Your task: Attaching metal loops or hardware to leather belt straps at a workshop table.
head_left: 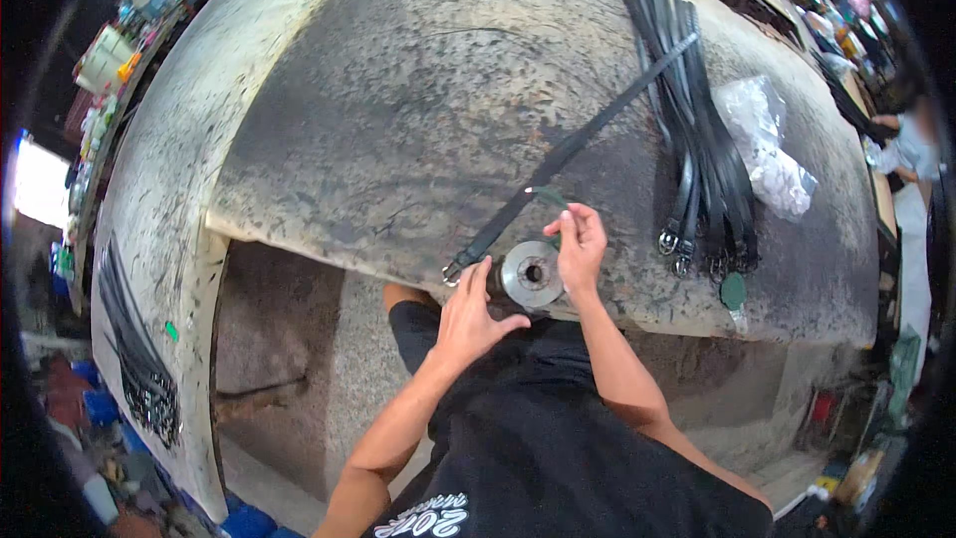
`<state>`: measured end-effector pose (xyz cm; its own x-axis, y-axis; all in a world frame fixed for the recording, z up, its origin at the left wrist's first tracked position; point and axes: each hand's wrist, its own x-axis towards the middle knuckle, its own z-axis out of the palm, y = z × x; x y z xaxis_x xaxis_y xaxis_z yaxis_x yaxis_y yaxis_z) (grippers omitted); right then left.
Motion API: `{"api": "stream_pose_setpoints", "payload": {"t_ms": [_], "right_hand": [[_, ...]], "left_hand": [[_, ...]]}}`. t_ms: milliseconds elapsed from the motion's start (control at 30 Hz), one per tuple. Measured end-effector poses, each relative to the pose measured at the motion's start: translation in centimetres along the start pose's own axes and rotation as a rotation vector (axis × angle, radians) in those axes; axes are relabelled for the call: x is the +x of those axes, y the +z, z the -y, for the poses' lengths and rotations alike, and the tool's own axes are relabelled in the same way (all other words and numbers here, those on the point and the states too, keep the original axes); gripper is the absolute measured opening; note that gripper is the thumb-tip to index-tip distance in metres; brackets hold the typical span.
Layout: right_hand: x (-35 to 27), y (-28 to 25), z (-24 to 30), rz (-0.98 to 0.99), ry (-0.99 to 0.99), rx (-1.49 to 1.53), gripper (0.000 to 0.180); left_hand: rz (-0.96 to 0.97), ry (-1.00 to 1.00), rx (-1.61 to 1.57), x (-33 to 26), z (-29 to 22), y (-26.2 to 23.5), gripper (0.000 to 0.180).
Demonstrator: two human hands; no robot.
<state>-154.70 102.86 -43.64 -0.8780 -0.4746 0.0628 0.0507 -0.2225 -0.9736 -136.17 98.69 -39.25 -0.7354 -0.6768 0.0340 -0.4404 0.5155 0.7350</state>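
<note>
- One black belt point(566, 152) lies diagonally on the table point(398, 90), buckle point(451, 275) at the near edge, long axis running away rightward; far tip crosses a belt bundle point(702, 139).
- Right hand point(583, 249) pinches a slim green item point(550, 196), kind unclear.
- Left hand point(470, 321) by buckle, thumb spread; cannot tell whether gripping.
- Clear bag point(754, 115) toward right edge: whitish contents, indistinct.

The left hand point(470, 319) spreads its thumb wide; the right hand point(583, 251) pinches, fingers bent.
</note>
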Motion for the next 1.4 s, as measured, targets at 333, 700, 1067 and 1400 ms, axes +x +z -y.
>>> {"api": "stream_pose_setpoints", "payload": {"t_ms": [333,700,1067,1400], "right_hand": [[1.0,-4.6,0.5,0.066,0.030,-0.046,0.016],[-0.5,-7.5,2.4,0.069,-0.081,-0.125,0.018],[-1.2,-7.2,1.6,0.248,-0.065,-0.117,0.019],[-1.6,-6.4,1.9,0.423,0.004,-0.184,0.018]], "left_hand": [[0.099,0.072,-0.046,3.3,-2.1,5.6,0.091],[-0.391,0.086,0.180,2.3,0.5,1.0,0.053],[-0.231,0.115,0.190,2.6,1.7,3.0,0.040],[-0.138,-0.144,-0.069,2.1,0.4,2.6,0.045]]}}
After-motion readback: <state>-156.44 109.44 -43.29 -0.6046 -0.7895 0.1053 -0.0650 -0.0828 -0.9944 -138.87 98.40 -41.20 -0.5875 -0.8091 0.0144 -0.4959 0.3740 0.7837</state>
